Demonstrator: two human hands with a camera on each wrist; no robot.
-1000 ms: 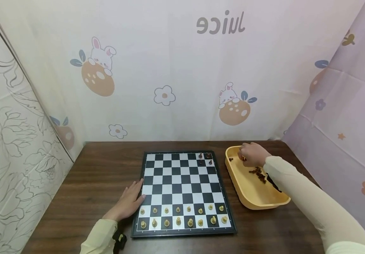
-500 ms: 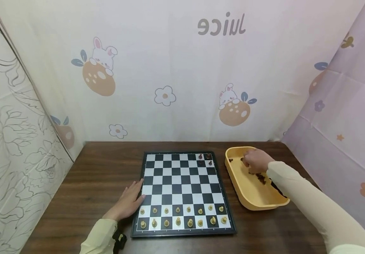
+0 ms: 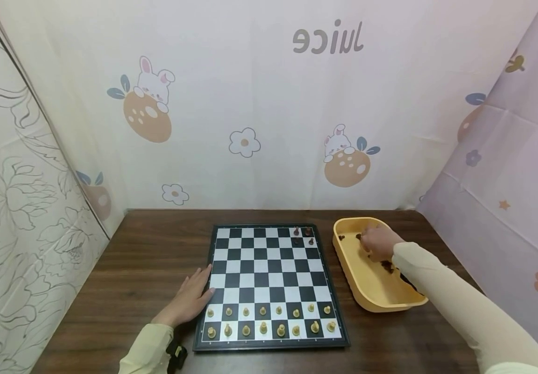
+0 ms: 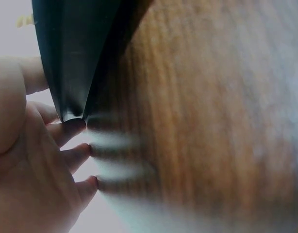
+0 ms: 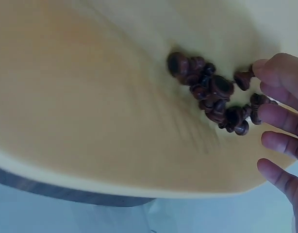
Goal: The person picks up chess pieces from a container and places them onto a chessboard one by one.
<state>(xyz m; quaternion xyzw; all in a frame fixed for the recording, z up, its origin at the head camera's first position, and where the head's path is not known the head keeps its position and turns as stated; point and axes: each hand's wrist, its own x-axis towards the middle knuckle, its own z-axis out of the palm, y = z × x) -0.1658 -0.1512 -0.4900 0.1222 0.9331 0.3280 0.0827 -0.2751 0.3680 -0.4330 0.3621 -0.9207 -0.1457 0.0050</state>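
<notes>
My left hand lies with extended fingers against the left edge of a chessboard. In the left wrist view, its fingertips touch the wooden table beside the board's dark side. My right hand is down inside a yellow tray to the right of the board. The right wrist view has its fingers apart, over a heap of dark red-brown chess pieces. One chess piece is by the thumb tip; no grip on it shows. Pale chess pieces fill the two near rows.
Several dark chess pieces stand at the board's far right corner. Two more lie near the tray's far end. The brown table meets patterned curtains at the back and sides.
My right hand has moved from the tray's far end a little nearer and to the right, over the heap. A dark piece left by the far end now shows. My left hand stays put.
</notes>
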